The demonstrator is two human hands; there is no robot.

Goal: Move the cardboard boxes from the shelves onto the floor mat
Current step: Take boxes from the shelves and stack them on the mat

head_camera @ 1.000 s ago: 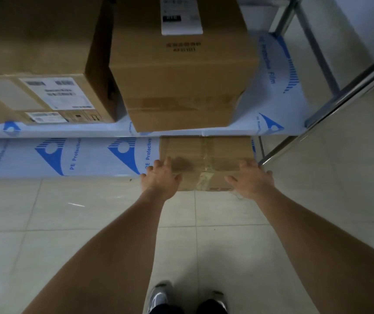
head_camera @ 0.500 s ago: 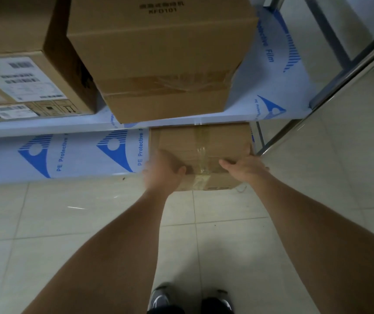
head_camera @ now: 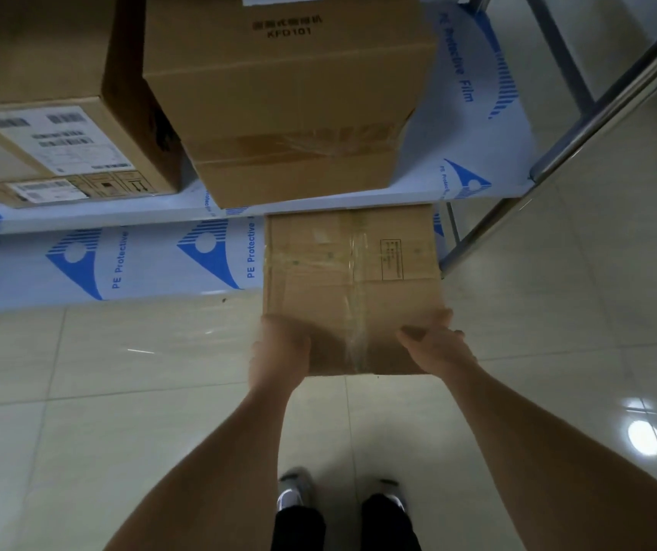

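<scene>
A taped brown cardboard box juts out from the lower shelf toward me, over the tiled floor. My left hand grips its near left corner. My right hand grips its near right corner, fingers wrapped round the edge. On the upper shelf stands a large box marked KFD101, right above the held box. To its left sits another box with white labels. No floor mat is in view.
Both shelves are covered in white film with blue print. A steel upright of the rack slants across the right side. Glossy pale floor tiles lie below, and my two shoes stand at the bottom centre.
The lower box has slid out from under the upper shelf toward me. Both hands moved from resting on its front edge to gripping its near corners.
</scene>
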